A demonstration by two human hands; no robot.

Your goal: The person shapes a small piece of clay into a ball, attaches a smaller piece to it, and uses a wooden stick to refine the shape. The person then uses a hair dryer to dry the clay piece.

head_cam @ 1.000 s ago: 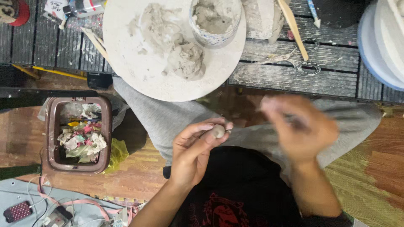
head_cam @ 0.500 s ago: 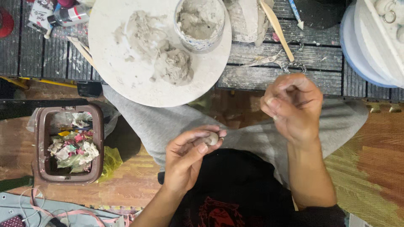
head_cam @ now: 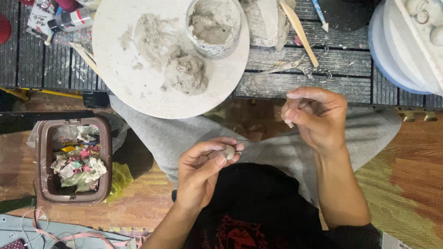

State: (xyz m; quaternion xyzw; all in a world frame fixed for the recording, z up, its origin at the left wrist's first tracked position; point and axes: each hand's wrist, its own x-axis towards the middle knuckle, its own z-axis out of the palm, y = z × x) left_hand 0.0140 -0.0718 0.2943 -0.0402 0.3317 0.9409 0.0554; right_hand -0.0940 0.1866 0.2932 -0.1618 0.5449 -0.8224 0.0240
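Observation:
My left hand (head_cam: 203, 168) pinches a small grey clay ball (head_cam: 228, 152) between thumb and fingertips, held over my lap. My right hand (head_cam: 316, 117) hovers to the right and slightly higher, fingers curled together with pale clay smeared on them; whether it holds a bit of clay I cannot tell. Ahead, a round white board (head_cam: 120, 83) rests on the low slatted table and carries lumps of grey clay (head_cam: 184, 71) and a cup (head_cam: 213, 25) filled with wet clay.
A brown bin (head_cam: 44, 159) of crumpled scraps stands on the floor at left. A wooden modelling tool (head_cam: 300, 32) and metal scissors (head_cam: 304, 69) lie on the dark table (head_cam: 350, 64). A blue-rimmed white tray (head_cam: 392, 50) sits at the right edge.
My right hand has stopped its blurred motion and settled, fingers curled. The left hand keeps hold of the clay ball, barely shifted.

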